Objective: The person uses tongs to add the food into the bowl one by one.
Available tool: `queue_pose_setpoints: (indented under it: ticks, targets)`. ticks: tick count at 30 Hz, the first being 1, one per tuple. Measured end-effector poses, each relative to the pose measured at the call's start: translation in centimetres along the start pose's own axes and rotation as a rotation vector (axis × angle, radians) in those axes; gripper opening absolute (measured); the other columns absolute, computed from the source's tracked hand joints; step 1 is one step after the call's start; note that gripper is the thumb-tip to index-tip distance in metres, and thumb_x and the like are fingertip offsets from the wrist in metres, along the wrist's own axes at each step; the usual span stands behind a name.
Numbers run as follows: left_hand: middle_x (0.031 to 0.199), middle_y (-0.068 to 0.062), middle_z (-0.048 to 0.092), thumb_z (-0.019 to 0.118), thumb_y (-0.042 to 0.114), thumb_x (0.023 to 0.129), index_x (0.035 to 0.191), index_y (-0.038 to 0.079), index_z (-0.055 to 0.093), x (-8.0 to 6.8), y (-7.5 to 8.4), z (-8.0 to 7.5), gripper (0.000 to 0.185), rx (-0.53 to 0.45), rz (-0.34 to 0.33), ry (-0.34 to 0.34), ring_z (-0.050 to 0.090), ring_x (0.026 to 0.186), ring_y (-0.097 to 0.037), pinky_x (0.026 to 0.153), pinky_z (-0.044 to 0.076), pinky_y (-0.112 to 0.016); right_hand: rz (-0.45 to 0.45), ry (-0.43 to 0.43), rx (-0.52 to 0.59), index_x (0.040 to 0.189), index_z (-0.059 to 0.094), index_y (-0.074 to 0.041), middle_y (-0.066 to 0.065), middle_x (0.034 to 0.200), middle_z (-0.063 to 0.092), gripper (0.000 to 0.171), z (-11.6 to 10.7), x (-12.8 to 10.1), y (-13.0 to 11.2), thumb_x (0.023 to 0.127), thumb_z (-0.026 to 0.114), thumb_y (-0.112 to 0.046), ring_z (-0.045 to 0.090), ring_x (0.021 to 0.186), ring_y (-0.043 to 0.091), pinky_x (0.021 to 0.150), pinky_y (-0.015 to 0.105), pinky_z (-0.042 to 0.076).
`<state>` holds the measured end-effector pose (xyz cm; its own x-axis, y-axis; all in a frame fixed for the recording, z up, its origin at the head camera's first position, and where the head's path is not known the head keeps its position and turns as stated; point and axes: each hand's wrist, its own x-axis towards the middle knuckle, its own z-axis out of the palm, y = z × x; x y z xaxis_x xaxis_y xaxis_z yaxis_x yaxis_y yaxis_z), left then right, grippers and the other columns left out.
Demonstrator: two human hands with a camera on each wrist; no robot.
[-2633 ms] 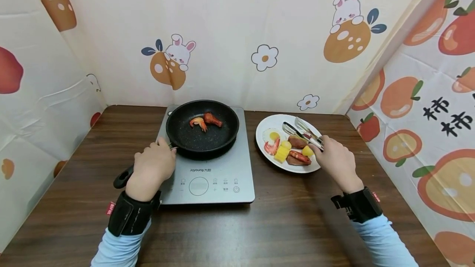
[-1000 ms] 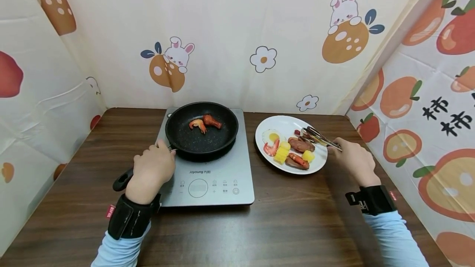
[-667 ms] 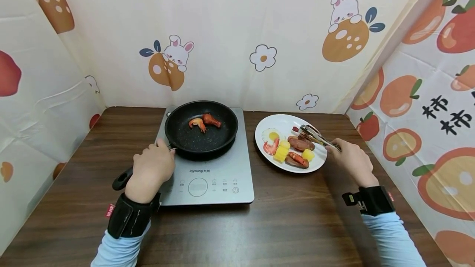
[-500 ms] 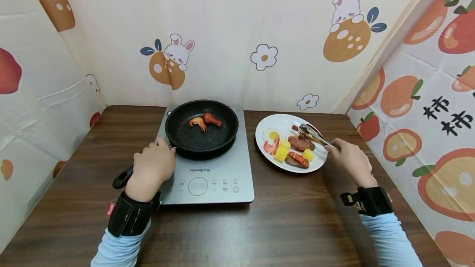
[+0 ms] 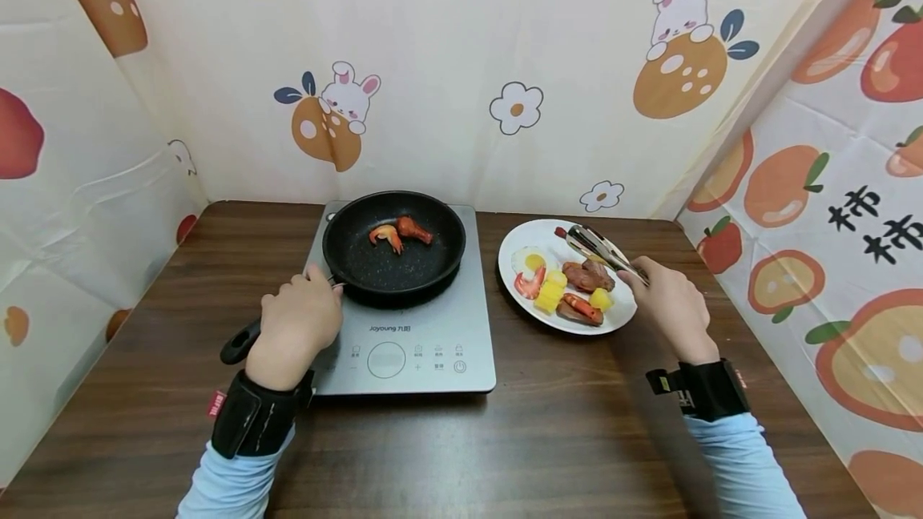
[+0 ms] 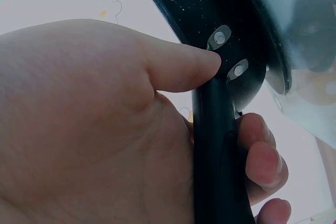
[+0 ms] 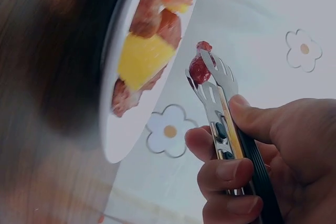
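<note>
The black speckled frying pan [image 5: 392,247], seated on the grey flat induction cooktop [image 5: 433,343] at the centre of the frame, is held by its black handle [image 6: 218,150], round which the left hand [image 5: 296,327] is wrapped, thumb laid near the rivets. An orange shrimp [image 5: 385,237] and a brown drumstick [image 5: 414,229] are seen in the pan. Right of centre, slim metal tongs [image 5: 598,248] are pinched in the grip of the right hand [image 5: 667,307]; a small dark-red piece of food [image 7: 199,66] is clamped between their tips above the round white plate [image 5: 627,315]. A fried egg [image 5: 530,261], yellow corn chunks [image 5: 551,291] and brown sausages [image 5: 587,275] are carried on the plate, which rests on the dark wooden tabletop [image 5: 505,447].
</note>
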<state>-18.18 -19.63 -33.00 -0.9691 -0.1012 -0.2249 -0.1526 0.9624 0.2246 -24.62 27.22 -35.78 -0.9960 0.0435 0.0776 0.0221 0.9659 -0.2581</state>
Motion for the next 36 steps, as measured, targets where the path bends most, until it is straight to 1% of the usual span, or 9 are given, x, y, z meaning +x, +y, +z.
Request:
queue_pose_setpoints:
  ticks: [4, 11, 15, 18, 21, 28, 32, 36]
  targets:
    - [0.113, -0.042, 0.055, 0.035, 0.025, 0.111, 0.124, -0.020, 0.038, 0.0, 0.0, -0.2, 0.047, -0.001, -0.001, 0.001, 0.058, 0.107, -0.055, 0.091, 0.044, -0.064, -0.027, 0.033, -0.006, 0.131, 0.062, -0.012, 0.027, 0.112, 0.070, 0.047, -0.2, -0.3, -0.9, 0.104, 0.052, -0.050, 0.066, 0.079, 0.041, 0.049, 0.037, 0.038]
    - [0.115, -0.042, 0.054, 0.035, 0.026, 0.111, 0.125, -0.019, 0.037, 0.0, 0.1, -0.1, 0.048, -0.006, -0.008, -0.005, 0.058, 0.108, -0.055, 0.092, 0.044, -0.065, -0.075, 0.089, -0.006, 0.129, 0.062, -0.007, 0.024, 0.101, 0.072, 0.045, 0.0, -0.8, -2.3, 0.104, 0.055, -0.045, 0.064, 0.070, 0.036, 0.049, 0.035, 0.037]
    - [0.117, -0.042, 0.054, 0.034, 0.027, 0.111, 0.127, -0.019, 0.037, 0.1, 0.1, 0.0, 0.049, -0.008, -0.012, -0.015, 0.058, 0.109, -0.055, 0.094, 0.044, -0.065, -0.080, 0.085, -0.002, 0.130, 0.062, -0.005, 0.019, 0.086, 0.069, 0.044, 0.1, -1.0, -3.1, 0.104, 0.056, -0.041, 0.055, 0.061, 0.029, 0.048, 0.033, 0.033]
    - [0.118, -0.042, 0.054, 0.035, 0.027, 0.111, 0.128, -0.019, 0.037, 0.1, 0.1, 0.0, 0.049, -0.009, -0.013, -0.022, 0.058, 0.110, -0.054, 0.095, 0.043, -0.065, -0.084, 0.104, -0.004, 0.129, 0.062, -0.004, 0.015, 0.076, 0.065, 0.041, 0.2, -1.3, -3.8, 0.104, 0.058, -0.037, 0.049, 0.057, 0.026, 0.047, 0.033, 0.030]
    - [0.118, -0.042, 0.054, 0.035, 0.027, 0.111, 0.127, -0.019, 0.037, 0.2, 0.1, 0.0, 0.049, -0.011, -0.013, -0.022, 0.058, 0.109, -0.054, 0.094, 0.043, -0.065, -0.097, 0.137, -0.010, 0.126, 0.063, -0.005, 0.014, 0.073, 0.063, 0.038, 0.2, -1.5, -4.5, 0.103, 0.060, -0.035, 0.048, 0.055, 0.025, 0.046, 0.034, 0.030]
    - [0.117, -0.041, 0.054, 0.036, 0.027, 0.111, 0.126, -0.019, 0.038, 0.1, 0.1, 0.1, 0.049, -0.013, -0.012, -0.020, 0.058, 0.109, -0.054, 0.093, 0.044, -0.064, -0.130, 0.181, -0.005, 0.121, 0.065, -0.007, 0.014, 0.075, 0.065, 0.035, -0.2, -2.0, -6.4, 0.103, 0.061, -0.037, 0.050, 0.055, 0.026, 0.045, 0.034, 0.031]
    - [0.116, -0.041, 0.054, 0.036, 0.027, 0.111, 0.125, -0.018, 0.038, 0.1, 0.0, 0.0, 0.048, -0.015, -0.011, -0.020, 0.059, 0.108, -0.054, 0.093, 0.044, -0.064, -0.157, 0.201, -0.002, 0.119, 0.065, -0.008, 0.011, 0.072, 0.062, 0.033, -0.3, -1.8, -7.8, 0.103, 0.061, -0.037, 0.050, 0.054, 0.026, 0.045, 0.033, 0.031]
    - [0.116, -0.041, 0.054, 0.035, 0.027, 0.111, 0.124, -0.019, 0.038, 0.0, 0.0, 0.0, 0.048, -0.015, -0.013, -0.017, 0.058, 0.108, -0.054, 0.094, 0.043, -0.065, -0.192, 0.210, 0.007, 0.116, 0.066, -0.010, 0.008, 0.072, 0.061, 0.032, -0.1, -1.7, -9.5, 0.103, 0.061, -0.038, 0.050, 0.055, 0.023, 0.044, 0.032, 0.031]
